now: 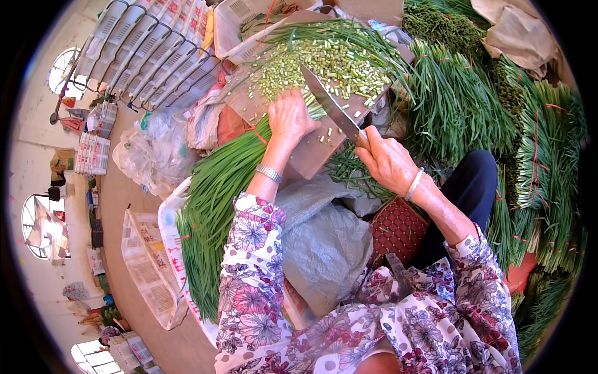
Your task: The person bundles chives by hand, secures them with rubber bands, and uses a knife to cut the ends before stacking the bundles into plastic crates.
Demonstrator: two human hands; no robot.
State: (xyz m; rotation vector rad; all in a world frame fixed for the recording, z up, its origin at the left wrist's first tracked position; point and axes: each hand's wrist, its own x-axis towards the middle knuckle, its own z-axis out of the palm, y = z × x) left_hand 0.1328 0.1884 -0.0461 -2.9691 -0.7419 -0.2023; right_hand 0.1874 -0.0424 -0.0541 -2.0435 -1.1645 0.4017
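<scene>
My left hand (290,118) is closed on a bundle of long green garlic chives (233,159), close to its pale cut end. An orange-red tie (256,133) circles the bundle just below the hand. In my right hand (385,157) is a cleaver with a wooden handle; its long blade (330,103) slants up and left beside the stalk ends. Beneath lies a brown board (309,156), heaped on its far side with short chopped stem pieces (336,62). Loose long green leaves (339,31) lie along the board's far edge.
Tied bundles of chives (458,103) are piled to the right. White plastic crates (149,268) stand at the left, with a stack of crates (143,50) farther off. Clear plastic bags (152,156) lie beside the board. A grey plastic sheet (324,240) covers the space before me.
</scene>
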